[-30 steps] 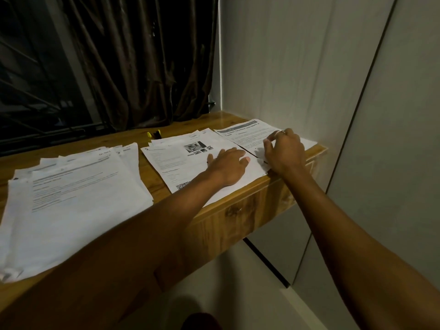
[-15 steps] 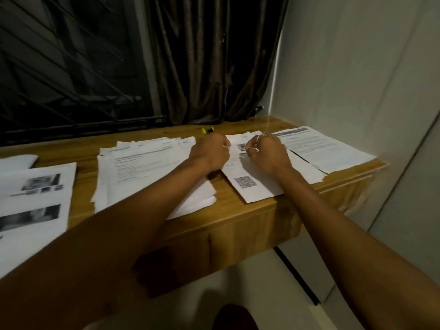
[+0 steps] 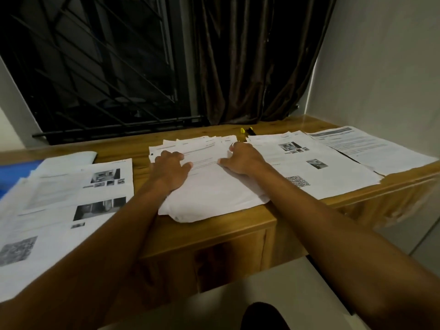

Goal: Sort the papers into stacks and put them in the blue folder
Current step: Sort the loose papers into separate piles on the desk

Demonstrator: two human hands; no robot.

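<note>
Wooden desk (image 3: 214, 236), dark curtain (image 3: 250, 63), barred window (image 3: 95, 67)

dim room. a wooden desk (image 3: 214, 234) runs under a dark window (image 3: 142, 32) barred with a black metal grille (image 3: 95, 75) of slanting bars. a brown curtain (image 3: 250, 63) hangs bunched at the window's right side, reaching down to the desk top. a pale plain wall (image 3: 381, 67) closes the right corner. pale floor (image 3: 273, 289) shows below the desk front.
</note>
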